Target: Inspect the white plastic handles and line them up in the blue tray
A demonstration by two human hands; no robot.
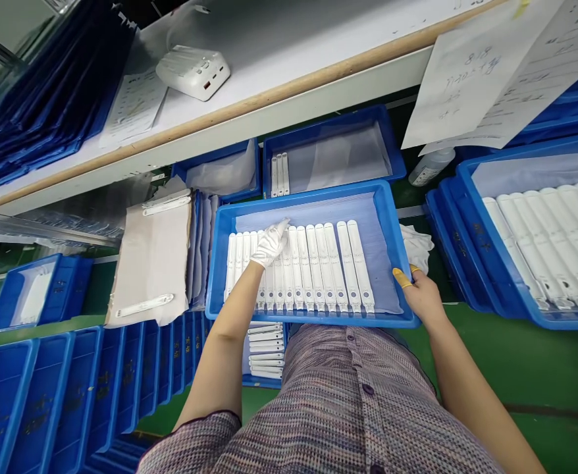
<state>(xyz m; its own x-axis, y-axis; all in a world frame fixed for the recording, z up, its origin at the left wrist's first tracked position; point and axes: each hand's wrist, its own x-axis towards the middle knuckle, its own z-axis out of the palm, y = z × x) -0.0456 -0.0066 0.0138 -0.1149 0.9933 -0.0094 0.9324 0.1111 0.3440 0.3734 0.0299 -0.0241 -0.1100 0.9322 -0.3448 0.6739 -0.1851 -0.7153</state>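
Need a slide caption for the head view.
Gloved left hand over white strips in a blue tray gripped by the right hand.

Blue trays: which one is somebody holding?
The tray in front of the shirt: the right hand grips its right end, and the white-gloved left hand is over its white strips. No hand touches the others.

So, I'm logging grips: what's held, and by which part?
The right hand grips the blue tray by its right rim; whether the gloved left hand holds white strips is unclear.

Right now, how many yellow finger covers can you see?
2 covers, both on the right hand: one over the blue tray's rim, one just outside; more may be hidden.
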